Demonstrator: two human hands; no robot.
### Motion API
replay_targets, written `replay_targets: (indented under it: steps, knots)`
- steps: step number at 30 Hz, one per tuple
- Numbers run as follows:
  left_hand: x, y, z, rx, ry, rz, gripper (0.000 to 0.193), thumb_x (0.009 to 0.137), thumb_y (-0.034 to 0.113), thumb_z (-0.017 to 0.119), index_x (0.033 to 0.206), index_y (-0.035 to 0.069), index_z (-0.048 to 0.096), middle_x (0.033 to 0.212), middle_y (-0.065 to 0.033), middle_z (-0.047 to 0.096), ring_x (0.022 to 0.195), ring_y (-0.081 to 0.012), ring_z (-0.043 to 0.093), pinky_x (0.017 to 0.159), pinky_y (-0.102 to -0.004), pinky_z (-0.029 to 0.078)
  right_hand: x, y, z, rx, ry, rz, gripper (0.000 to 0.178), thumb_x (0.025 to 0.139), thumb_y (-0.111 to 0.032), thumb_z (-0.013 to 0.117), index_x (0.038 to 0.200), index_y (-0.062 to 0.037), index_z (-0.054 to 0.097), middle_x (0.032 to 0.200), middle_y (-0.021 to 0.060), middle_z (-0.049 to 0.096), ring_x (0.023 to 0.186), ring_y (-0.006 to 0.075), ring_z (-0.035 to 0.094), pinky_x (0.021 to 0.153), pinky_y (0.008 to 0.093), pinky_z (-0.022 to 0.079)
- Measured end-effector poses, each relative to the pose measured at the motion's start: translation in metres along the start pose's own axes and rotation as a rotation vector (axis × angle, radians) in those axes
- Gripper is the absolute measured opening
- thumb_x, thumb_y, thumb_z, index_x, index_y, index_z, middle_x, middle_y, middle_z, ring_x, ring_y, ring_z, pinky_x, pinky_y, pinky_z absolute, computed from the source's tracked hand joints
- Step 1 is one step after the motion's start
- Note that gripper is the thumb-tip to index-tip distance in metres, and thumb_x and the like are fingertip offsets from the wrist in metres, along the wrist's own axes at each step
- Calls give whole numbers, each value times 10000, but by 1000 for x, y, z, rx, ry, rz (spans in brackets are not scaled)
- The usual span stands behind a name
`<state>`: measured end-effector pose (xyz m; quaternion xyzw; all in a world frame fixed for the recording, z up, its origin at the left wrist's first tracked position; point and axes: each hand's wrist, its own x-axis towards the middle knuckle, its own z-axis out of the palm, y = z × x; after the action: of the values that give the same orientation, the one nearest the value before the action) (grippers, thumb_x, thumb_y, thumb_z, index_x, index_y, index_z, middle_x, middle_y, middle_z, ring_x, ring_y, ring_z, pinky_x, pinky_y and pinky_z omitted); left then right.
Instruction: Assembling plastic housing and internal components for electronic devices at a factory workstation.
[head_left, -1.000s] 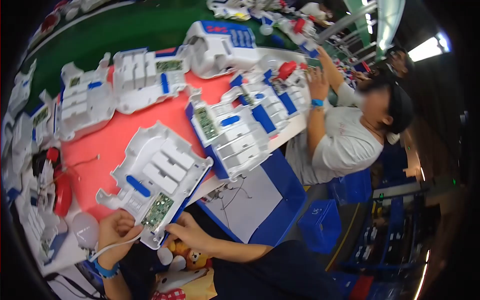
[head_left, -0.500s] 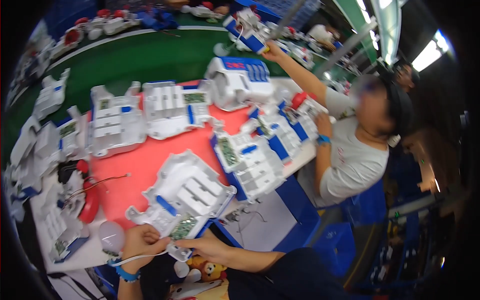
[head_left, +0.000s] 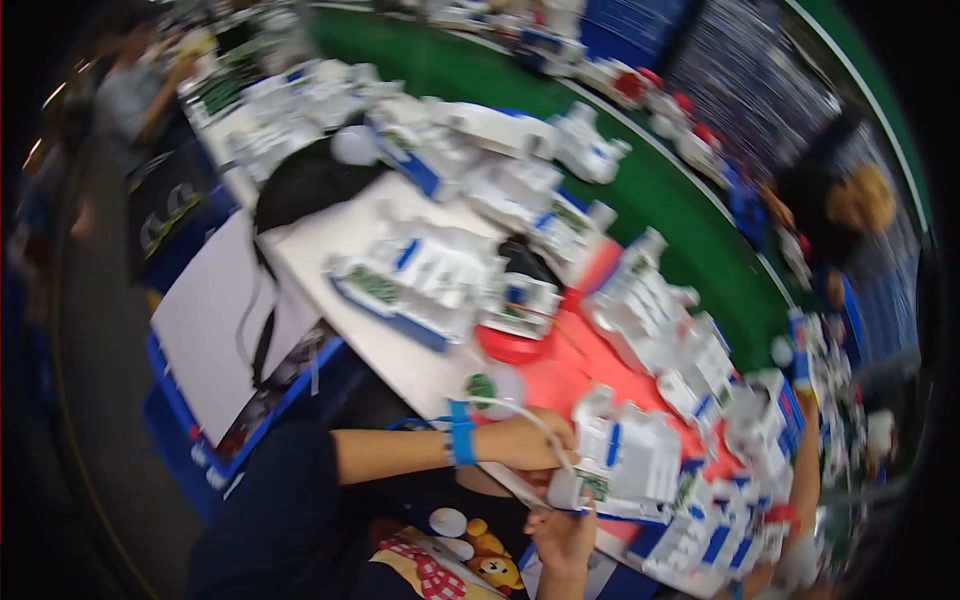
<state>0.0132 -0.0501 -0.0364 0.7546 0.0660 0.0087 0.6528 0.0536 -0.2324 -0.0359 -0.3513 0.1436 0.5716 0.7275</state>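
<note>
A white plastic housing (head_left: 640, 455) with a green circuit board (head_left: 593, 485) and a blue strip lies on the table in front of me. At its near corner my left hand (head_left: 525, 442) has its fingers curled together; what they pinch is hidden. A white cable (head_left: 535, 415) arches over the back of this hand towards the corner. Just below, my right hand (head_left: 562, 540) has thumb and fingers around the same corner, palm turned up, somewhat blurred. A white dome-shaped part (head_left: 508, 385) with a green board sits beside my left wrist, which wears a blue band (head_left: 461, 433).
Similar housings (head_left: 420, 280) crowd the white table, some on a red mat (head_left: 570, 365). A red ring-shaped part (head_left: 515, 345) lies near a black bag (head_left: 320, 185). At left stands a blue bin (head_left: 270, 420) with a white sheet. A co-worker's arm (head_left: 805, 460) reaches in from the right.
The view has swung left, so the table's left end and the blue bin now show and my hands appear further right. Both hands stay at the housing's corner.
</note>
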Motion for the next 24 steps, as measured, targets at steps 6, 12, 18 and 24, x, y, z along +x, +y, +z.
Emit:
replay_targets:
  steps: [6,12,18,24]
  knots:
    - [-69,19,-17,-184,-120,-42,337,844,185,442,1094,-41,436,813,-128,598,682,-137,585,549,-234,462,6,-12,-15,121,-180,230,467,777,-460,472,1057,-86,473,872,117,560,515,145,522,413,258,405]
    - [-111,78,-176,-192,96,106,360,758,210,584,1012,-35,511,872,-122,597,839,-160,567,714,-269,455,-7,6,15,253,-196,-117,332,778,-90,522,1072,48,453,1172,188,430,984,220,492,735,232,466]
    - [-83,-3,-371,1291,931,-154,716,548,307,711,1127,7,416,1073,-235,462,986,-342,465,837,-364,393,-26,15,0,127,-372,261,370,742,-23,539,1102,9,459,1121,145,469,913,193,503,749,284,433]
    - [-83,-5,-366,1291,829,-362,638,510,335,730,1000,-3,501,990,-207,506,928,-340,487,808,-366,403,-56,12,-6,-271,-83,-89,295,807,-180,487,1037,4,497,751,75,521,643,153,512,565,252,440]
